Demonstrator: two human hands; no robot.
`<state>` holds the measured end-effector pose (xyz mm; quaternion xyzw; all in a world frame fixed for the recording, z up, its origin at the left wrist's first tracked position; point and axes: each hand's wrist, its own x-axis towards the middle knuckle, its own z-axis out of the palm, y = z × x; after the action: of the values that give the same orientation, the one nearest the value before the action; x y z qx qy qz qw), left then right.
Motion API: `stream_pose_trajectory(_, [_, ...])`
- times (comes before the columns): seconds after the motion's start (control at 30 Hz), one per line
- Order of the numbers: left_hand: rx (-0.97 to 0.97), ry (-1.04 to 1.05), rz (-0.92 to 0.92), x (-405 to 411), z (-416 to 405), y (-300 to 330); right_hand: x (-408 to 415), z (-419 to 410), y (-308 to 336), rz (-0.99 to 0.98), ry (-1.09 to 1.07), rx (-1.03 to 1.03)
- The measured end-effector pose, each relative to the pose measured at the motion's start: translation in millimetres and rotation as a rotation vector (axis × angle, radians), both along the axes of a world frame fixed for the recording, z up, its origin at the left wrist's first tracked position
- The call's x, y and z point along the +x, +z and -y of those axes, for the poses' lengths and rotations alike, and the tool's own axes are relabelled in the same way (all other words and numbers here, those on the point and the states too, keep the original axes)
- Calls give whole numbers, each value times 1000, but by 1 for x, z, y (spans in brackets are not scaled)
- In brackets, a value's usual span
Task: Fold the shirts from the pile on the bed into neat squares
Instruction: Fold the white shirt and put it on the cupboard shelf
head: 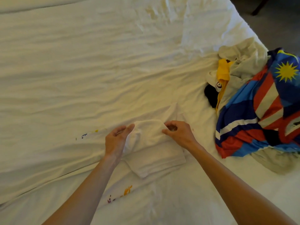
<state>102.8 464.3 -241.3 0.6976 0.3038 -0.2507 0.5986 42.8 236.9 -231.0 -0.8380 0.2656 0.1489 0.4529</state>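
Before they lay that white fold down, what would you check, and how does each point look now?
1. Left hand pinches the white shirt: ok.
2. Right hand pinches its other corner: ok.
3. Lower folded layers lie flat and squared: ok.
4. Raised flap smooth: not ok, it bulges.
5. Pile clear of the shirt: ok.
6. Hidden underside free of creases: cannot tell.

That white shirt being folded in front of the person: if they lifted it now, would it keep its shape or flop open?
The white shirt would probably flop: its upper fold already sags between the left hand and the right hand. It looks thin and light, so likely easy to lift. On the wrinkled bed sheet it may drag rather than slide.
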Motion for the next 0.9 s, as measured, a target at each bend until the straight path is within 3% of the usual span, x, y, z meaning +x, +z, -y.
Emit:
stream_pose_trajectory(0.1, [147,25,-16,-7,-7,5,10,-5,-2,-44,-68,-57])
stream_pose_trajectory(0.2, [220,-85,-15,-10,-13,6,22,-17,1,-108,61,-188])
stream_pose_trajectory(0.27, [151,-144,-5,-7,-15,6,28,-21,-1,-24,85,-136])
stream_pose_trajectory(0.4, [-28,-113,76,0,-18,4,20,-16,-4,170,-91,18])
stream_pose_trajectory(0.53, [109,27,41,-8,-22,-5,0,-18,-8,79,-178,112])
stream_pose_trajectory(0.67, [189,22,72,-16,-25,-7,13,-22,-8,56,-209,25])
stream_pose_trajectory(0.9, [296,-30,157,-24,-25,-10,22,-34,-20,317,-288,-92])
